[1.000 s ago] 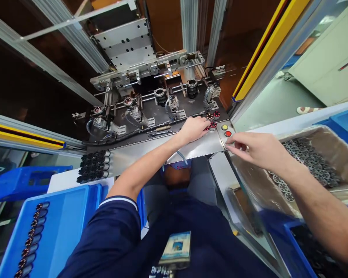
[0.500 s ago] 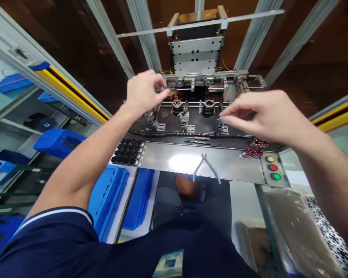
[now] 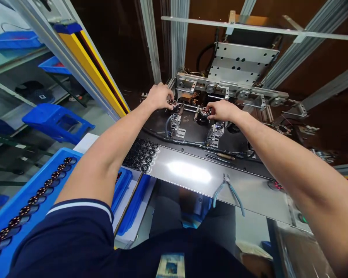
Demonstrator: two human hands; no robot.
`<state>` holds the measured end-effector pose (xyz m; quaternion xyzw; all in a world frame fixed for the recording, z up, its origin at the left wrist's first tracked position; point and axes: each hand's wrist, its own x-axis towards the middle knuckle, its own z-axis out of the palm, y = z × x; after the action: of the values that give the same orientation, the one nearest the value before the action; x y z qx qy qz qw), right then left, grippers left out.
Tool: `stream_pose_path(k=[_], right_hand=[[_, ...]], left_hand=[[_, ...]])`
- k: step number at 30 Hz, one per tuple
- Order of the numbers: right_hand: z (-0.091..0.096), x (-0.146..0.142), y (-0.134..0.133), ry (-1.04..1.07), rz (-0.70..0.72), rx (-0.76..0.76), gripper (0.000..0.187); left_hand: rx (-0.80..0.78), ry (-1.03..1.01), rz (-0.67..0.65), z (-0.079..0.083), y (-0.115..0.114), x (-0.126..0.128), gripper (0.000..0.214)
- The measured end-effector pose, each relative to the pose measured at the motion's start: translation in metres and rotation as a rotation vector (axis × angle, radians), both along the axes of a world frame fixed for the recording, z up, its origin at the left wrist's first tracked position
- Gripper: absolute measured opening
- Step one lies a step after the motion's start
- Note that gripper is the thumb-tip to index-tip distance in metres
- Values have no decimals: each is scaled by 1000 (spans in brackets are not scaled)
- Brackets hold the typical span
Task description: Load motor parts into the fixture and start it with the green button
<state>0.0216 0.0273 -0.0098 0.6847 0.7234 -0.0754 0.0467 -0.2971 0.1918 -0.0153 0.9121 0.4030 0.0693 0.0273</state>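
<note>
My left hand (image 3: pixel 160 96) reaches into the machine, its fingertips pinching a small wound stator with red marks (image 3: pixel 172 102) above the dark fixture plate (image 3: pixel 159 125). My right hand (image 3: pixel 224 111) grips a similar stator (image 3: pixel 205 112) at the top of a black cylindrical holder (image 3: pixel 202 119). Small metal clamp fixtures (image 3: pixel 176 126) stand just below both hands. Each held part is partly hidden by the fingers.
Blue-handled pliers (image 3: pixel 227 193) lie on the steel plate (image 3: pixel 188 172), beside rows of dark stators (image 3: pixel 140 156). A blue tray of coils (image 3: pixel 31 193) sits at lower left. A yellow light curtain post (image 3: pixel 89 69) stands left of the opening.
My head has turned, shifting the whole scene. Both hands have moved lower and closer together at the fixtures, and each now has a small stator between its fingers.
</note>
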Motion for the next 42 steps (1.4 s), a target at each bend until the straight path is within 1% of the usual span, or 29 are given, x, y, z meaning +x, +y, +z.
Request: stream_pose_path(k=[2,4,5,7,10,12,17,20,22,28,33,35,38,40,42], right_hand=[[-4,3,9,-35,-2,-12,49],[-5,5,18,-56,-6,-22,43],[-5,5,23,-60,-8,-30,41],[-4,5,30,-58,-10,-55,39],[-3,3,36,-45,-9,-98,43],[-1,2,37,-40,-12,-112,46],[2,-3,34,-50,-19,-116,47],[2,-5,28,-70,-14,-93,48],[1,-6,24,-83,-13,-72,44],[-3,-5,23,-87,-16,-20,30],[-5,-5,22,-84,-25,-12,29],[-6,-5,20,-71,-29,-17,32],[-3,-7,17,-48,-37,-5,35],[4,-10,13,-31,-40,21,33],[17,-12,4,-9,-43,55,30]], left_hand=[[-1,-4,-20,-6,7,1,109],[12,8,-38,-7,11,1,105],[20,20,-49,-6,12,2,98],[30,44,-71,-5,12,3,76],[29,82,-103,-3,10,4,42],[21,112,-115,-2,10,6,34],[-34,182,-129,1,21,11,40],[-47,187,-144,5,28,13,40],[-46,180,-150,5,32,13,39],[-61,165,-147,1,44,11,43],[-66,186,-194,-1,53,9,42],[-61,190,-216,-3,53,9,44],[-29,154,-229,-9,46,9,43],[-5,109,-215,-13,38,8,39],[7,66,-197,-15,30,7,33]])
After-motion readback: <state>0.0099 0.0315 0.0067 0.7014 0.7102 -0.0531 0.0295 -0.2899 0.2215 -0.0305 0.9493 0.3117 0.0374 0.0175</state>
